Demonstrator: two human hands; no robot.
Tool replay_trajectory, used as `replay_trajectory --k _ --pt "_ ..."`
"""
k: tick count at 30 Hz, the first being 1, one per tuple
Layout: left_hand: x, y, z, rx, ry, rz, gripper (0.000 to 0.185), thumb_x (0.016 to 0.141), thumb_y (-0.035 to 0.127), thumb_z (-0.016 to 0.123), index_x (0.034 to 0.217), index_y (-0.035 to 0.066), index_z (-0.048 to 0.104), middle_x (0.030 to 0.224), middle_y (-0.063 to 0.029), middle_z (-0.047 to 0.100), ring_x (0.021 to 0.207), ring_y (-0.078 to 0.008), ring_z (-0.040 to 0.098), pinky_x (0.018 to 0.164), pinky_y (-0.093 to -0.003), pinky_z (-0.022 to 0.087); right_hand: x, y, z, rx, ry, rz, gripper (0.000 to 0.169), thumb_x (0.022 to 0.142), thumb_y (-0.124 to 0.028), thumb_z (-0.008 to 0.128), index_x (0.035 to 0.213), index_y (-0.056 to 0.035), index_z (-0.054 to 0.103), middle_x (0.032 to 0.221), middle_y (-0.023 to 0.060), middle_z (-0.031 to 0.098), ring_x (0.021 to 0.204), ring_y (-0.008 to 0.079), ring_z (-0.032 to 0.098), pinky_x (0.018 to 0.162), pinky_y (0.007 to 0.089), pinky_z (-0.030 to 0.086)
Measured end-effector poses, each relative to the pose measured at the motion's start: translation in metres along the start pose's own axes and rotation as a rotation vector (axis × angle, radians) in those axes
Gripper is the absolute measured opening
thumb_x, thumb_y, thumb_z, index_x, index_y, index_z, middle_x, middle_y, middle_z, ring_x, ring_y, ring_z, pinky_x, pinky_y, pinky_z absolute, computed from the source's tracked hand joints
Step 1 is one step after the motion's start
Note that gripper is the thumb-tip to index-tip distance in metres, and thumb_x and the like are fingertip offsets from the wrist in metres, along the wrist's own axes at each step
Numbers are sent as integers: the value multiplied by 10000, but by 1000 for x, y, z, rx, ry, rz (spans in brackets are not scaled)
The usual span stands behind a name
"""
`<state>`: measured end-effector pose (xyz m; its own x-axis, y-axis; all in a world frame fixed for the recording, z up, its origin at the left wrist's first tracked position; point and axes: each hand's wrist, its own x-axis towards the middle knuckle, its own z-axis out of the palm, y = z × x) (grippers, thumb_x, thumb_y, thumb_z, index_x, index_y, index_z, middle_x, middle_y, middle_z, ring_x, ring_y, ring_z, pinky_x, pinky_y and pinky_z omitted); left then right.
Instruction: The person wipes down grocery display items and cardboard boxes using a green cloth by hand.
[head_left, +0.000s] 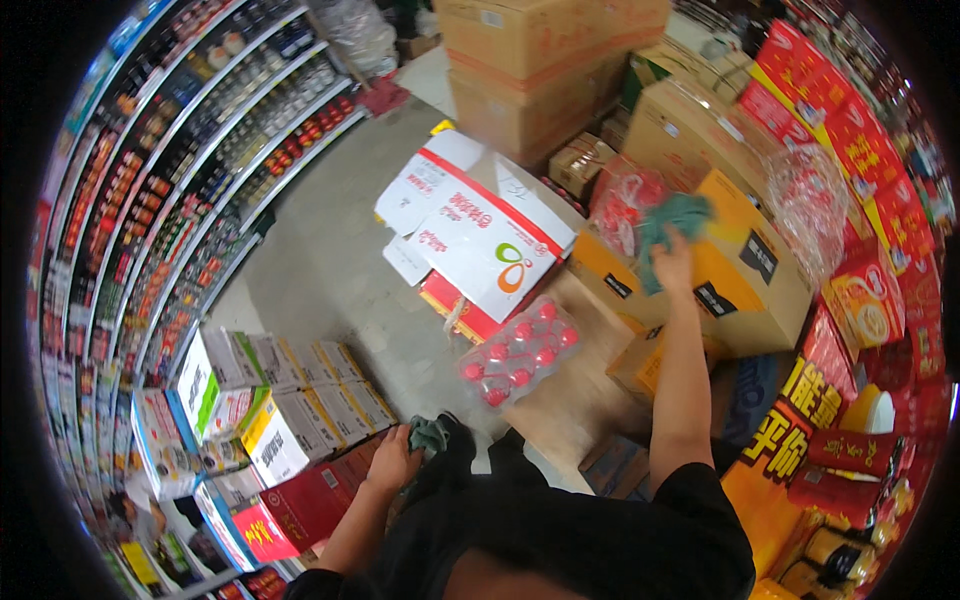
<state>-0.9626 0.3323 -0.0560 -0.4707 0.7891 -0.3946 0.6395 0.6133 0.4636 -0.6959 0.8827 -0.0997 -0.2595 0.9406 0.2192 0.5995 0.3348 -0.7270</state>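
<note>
My right hand (673, 261) grips a crumpled green cloth (679, 215), blurred at its far end. Below and beside that cloth is an open cardboard carton (750, 289) with orange flaps. A clear bag with red contents (626, 199) lies just left of the cloth. Down by my legs, my left hand (393, 460) holds a second, darker green cloth (430, 433). That hand is close to a dark red carton (307, 506). Between my arms, a clear plastic tray (520, 352) of round red-topped items rests at the edge of a brown cardboard surface (577, 375).
A white printed carton (476, 225) lies ahead, beside tall stacked brown cartons (525, 97). Grey-and-white boxes (300, 405) are piled at left, before curved-looking shelves of bottles (217, 120). Grey floor (322, 247) runs between. Red gift boxes (855, 135) line the right side.
</note>
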Motion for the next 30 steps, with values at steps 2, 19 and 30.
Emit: replay_trajectory --k 2,19,30 --pt "-8 -11 -2 -29 50 -26 428 824 190 656 1167 6 480 1104 -271 573 1032 -462 558 867 -503 471 -33 -92 58 472 -483 250 514 835 -97 588 1341 -35 518 1193 139 606 1064 233 578 950 327 461" --pt "38 -225 -145 -355 411 -437 535 872 293 621 1201 -9 327 988 -362 604 939 -521 585 788 -545 479 -167 -213 439 223 -1060 125 439 793 -119 650 1212 2 600 992 119 678 884 194 650 789 316 519" --pt "152 -336 -286 -288 545 -128 413 793 146 639 1152 5 493 1054 -279 606 999 -473 575 827 -485 469 -112 -279 538 -206 -813 177 502 777 -324 651 1211 -74 612 1137 206 644 1050 334 621 903 410 490"
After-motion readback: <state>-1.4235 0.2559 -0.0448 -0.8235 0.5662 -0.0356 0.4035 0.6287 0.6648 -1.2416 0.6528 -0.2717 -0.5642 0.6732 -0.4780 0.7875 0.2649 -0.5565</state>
